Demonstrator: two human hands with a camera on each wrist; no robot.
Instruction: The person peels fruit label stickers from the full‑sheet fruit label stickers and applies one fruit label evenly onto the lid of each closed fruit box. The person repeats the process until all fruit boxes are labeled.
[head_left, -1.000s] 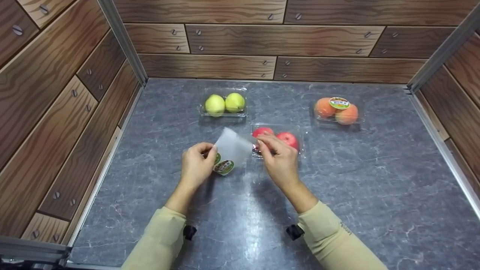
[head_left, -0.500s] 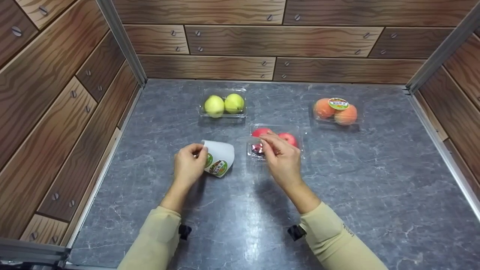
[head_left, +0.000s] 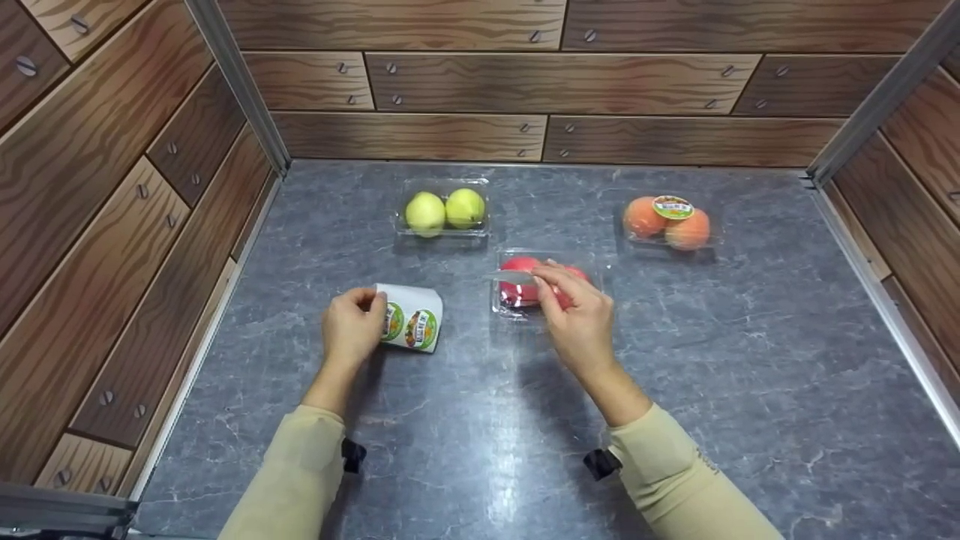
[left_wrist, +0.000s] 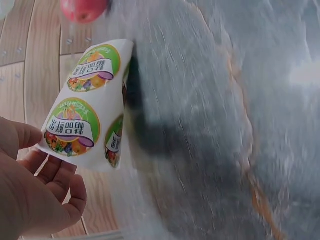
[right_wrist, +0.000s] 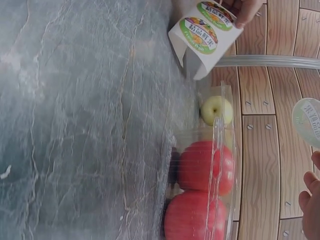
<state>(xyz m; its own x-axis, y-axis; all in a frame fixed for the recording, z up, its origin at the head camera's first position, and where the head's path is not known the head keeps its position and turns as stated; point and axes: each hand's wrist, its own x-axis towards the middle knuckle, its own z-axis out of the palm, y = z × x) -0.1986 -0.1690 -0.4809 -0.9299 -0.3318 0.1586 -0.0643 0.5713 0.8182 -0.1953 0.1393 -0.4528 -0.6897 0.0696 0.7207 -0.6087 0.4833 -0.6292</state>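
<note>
My left hand [head_left: 351,328] pinches the edge of a curled white strip of stickers [head_left: 411,319]. Round green "Fresh fruit" labels show on the strip in the left wrist view. Between the thumb and fingertips of my right hand [head_left: 583,326] is a single round sticker [right_wrist: 306,122]; the head view shows it nearly edge-on. That hand is over a clear plastic box [head_left: 516,316] with two red apples [right_wrist: 205,167], partly hiding them.
Behind to the left, another clear box [head_left: 450,232] holds two yellow-green fruits [head_left: 426,214]. A third box at the back right holds two orange fruits [head_left: 686,230] and bears a round label [head_left: 673,208]. Wood-patterned walls [head_left: 465,82] surround the grey marbled table [head_left: 750,375].
My left hand has moved left and slightly down with the sticker strip, away from the right hand. The right hand has shifted slightly right, and the pinched sticker now shows apart from the strip.
</note>
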